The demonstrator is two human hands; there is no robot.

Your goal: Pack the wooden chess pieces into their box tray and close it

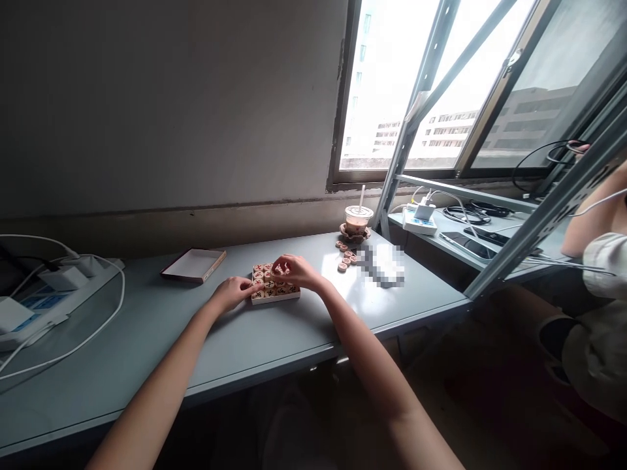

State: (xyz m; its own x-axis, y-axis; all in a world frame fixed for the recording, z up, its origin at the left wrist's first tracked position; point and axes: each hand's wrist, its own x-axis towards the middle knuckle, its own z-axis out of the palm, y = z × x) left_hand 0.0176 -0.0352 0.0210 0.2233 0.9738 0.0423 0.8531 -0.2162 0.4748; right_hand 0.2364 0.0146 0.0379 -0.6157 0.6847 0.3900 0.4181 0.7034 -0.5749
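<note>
A shallow box [277, 299] of round wooden pieces marked with red and black characters rests on the grey table [235, 356]. My left hand [231, 294] touches the box's left side, its fingertips at the pieces there. Over the back right part of the box, my right hand [292, 270] has its fingers bent down together onto the pieces; whether it grips one is too small to tell. Several loose round pieces [347, 261] lie on the table to the right. An open lid [194, 264] sits to the left of the box.
A lidded cup with a straw [357, 220] stands at the back by the wall. Power strips [91, 274] and white cables are on the left. A metal shelf post [519, 235] rises on the right, with a person's arm [595, 209] beyond it.
</note>
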